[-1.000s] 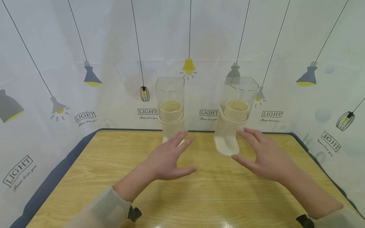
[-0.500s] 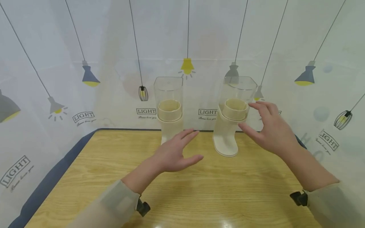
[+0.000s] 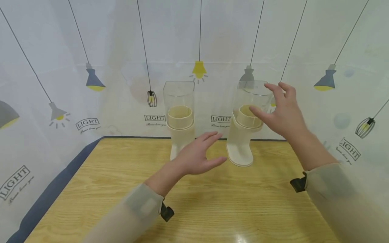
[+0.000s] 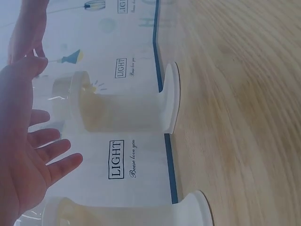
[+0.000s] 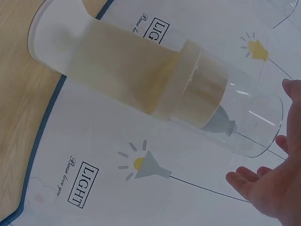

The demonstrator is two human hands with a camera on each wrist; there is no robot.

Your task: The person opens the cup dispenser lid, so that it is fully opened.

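Note:
Two cream holders with clear upper containers stand upright side by side. My right hand (image 3: 284,113) is raised beside the clear container (image 3: 252,88) of the right holder (image 3: 238,146), its fingers spread and slightly bent. In the right wrist view, that hand (image 5: 280,183) lies near the open end of the clear container (image 5: 256,125), with a gap between some fingertips and its wall. My left hand (image 3: 197,155) hovers in front, palm turned inward and fingers extended, holding nothing. It partly covers the base of the left holder (image 3: 182,135) in the head view.
The holders stand near the back edge of a wooden table (image 3: 121,192). Behind it hangs a white curtain (image 3: 115,50) printed with lamps and "LIGHT" lettering. A dark blue edging (image 3: 51,192) runs along the table's left side.
My right hand has risen from beside the right holder's base to its clear container. My left hand has moved to the right and slightly up. Both holders have stayed in place.

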